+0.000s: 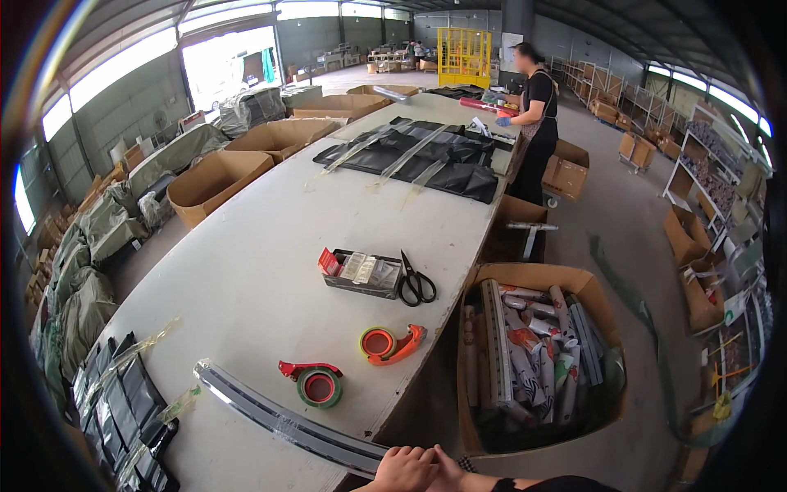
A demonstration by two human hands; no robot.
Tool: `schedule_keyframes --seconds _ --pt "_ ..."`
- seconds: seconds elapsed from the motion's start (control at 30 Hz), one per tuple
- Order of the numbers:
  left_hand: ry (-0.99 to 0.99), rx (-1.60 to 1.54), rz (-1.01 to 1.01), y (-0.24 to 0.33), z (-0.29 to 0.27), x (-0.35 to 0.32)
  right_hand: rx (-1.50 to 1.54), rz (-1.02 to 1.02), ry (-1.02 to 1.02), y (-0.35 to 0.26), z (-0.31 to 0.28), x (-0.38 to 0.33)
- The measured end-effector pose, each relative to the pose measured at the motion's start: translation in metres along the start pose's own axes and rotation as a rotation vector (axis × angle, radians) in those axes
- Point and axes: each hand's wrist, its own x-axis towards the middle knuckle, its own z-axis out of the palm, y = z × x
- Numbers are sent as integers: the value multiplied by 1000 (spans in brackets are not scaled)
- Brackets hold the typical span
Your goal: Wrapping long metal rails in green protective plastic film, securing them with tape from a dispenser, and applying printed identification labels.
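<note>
A long, narrow dark-grey bar in clear plastic film (283,422) lies slantwise across the near end of the white table (270,254). Its near end reaches my hands at the lower edge. My left hand (405,470) is closed over that end, knuckles up. Pressed against it, my right hand (446,471) is also closed at the bar's end; most of its fingers are hidden. Beyond the bar are a red tape dispenser with a green roll (318,385) and an orange tape dispenser (384,343). Black-handled scissors (416,283) lean on a small black box (361,283) holding packets.
Black plastic-wrapped bundles with tape lie at the left edge (119,410) and farther up the table (418,156). Right of the table stands a large carton (607,328) of wrapped rolls. A co-worker (537,115) stands at the far right side; open cartons (215,184) line the left.
</note>
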Motion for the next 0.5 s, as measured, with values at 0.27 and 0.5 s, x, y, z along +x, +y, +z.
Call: schedule_keyframes --seconds 0.27,0.5 --pt "-208 29 -238 -32 -12 -7 182 -203 281 10 127 12" --pt "-168 52 -50 -28 -43 -15 33 -56 -36 20 84 -39"
